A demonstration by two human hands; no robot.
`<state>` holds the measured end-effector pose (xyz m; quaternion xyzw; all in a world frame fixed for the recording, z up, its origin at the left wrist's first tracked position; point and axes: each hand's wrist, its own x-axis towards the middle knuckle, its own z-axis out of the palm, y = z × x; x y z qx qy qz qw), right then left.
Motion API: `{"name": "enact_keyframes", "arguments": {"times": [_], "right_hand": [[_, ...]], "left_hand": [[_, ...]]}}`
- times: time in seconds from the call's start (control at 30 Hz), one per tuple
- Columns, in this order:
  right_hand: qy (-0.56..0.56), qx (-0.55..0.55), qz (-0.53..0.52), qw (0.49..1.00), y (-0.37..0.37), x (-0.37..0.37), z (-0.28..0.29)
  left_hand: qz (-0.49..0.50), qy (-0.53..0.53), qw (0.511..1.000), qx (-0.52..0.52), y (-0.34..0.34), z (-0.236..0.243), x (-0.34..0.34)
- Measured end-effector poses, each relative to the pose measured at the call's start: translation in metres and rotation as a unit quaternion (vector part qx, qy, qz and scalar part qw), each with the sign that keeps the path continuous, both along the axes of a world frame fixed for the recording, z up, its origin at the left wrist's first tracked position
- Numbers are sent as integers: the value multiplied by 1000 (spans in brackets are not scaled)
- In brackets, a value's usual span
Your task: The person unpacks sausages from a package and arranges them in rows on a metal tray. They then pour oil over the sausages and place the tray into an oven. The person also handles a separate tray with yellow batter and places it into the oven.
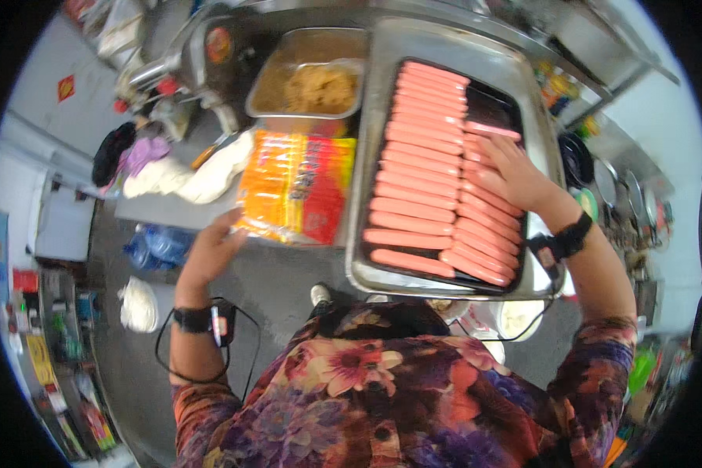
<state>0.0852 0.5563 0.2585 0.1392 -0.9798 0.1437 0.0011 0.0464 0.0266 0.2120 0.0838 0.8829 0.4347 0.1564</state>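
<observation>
My left hand [212, 248] is at the lower left edge of a flat, glossy packet of sausages [288, 187] in orange, yellow and red, thumb and fingers closed on its edge. To the right, my right hand [515, 178] lies over the right-hand row of pink sausages [483, 226], fingers stretched out and touching them. A longer left-hand row of sausages [417, 168] lies side by side along the same black tray [491, 108]. That tray rests inside a large metal tray [542, 148]. My right palm hides some sausages.
Behind the packet stands a metal pan [261, 86] holding a brown, paste-like mass [320, 87]. White cloth [203, 181] and an orange-handled tool [204, 157] lie left of it, near a metal machine [218, 54]. Cables hang from both wrist straps. Shelves line the right wall.
</observation>
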Motion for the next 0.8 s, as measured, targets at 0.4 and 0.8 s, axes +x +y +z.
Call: {"name": "enact_keyframes", "arguments": {"times": [0.4, 0.8], "right_hand": [[-15, -103, -22, 994, -146, 53, 93], [-145, -261, 48, 953, -360, 0, -25]], "left_hand": [[-250, 3, 946, -207, 2, -122, -71], [-274, 191, 928, -165, -4, -120, -144]]}}
